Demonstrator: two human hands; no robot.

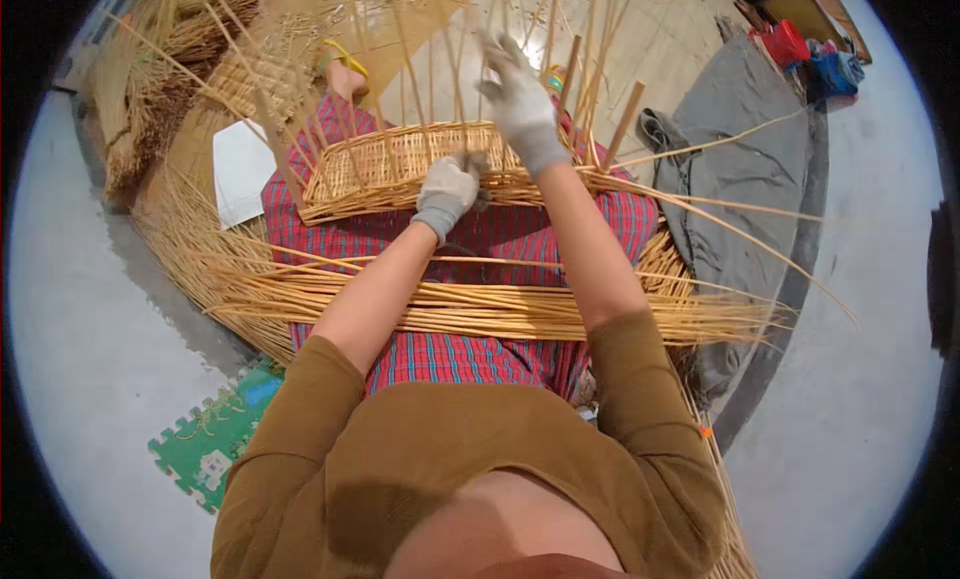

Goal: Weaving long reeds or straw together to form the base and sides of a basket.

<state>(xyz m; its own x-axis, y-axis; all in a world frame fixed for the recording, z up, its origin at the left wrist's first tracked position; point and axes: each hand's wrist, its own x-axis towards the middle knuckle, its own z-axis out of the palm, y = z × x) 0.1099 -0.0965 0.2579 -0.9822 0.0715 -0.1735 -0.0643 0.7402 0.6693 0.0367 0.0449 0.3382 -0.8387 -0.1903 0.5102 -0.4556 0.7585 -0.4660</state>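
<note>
A partly woven wicker basket (350, 171) rests across my lap, with tall upright stakes (408, 54) rising from its walls. My left hand (450, 189), in a white and grey work glove, is closed on the near woven wall, its fingertips partly hidden by the weave. Raised over the basket's right half is my right hand (522, 104), gloved the same way. Its fingers look spread among the stakes, slightly blurred, and no rod shows plainly in them. Loose weaver rods (720, 207) run out to the right from the near wall.
A bundle of long willow rods (480, 311) lies across my lap behind the basket. More rods are heaped at the far left (150, 99). A white sheet (240, 174) lies left of the basket, a grey cloth (750, 129) right, and a green foam mat (215, 439) near left.
</note>
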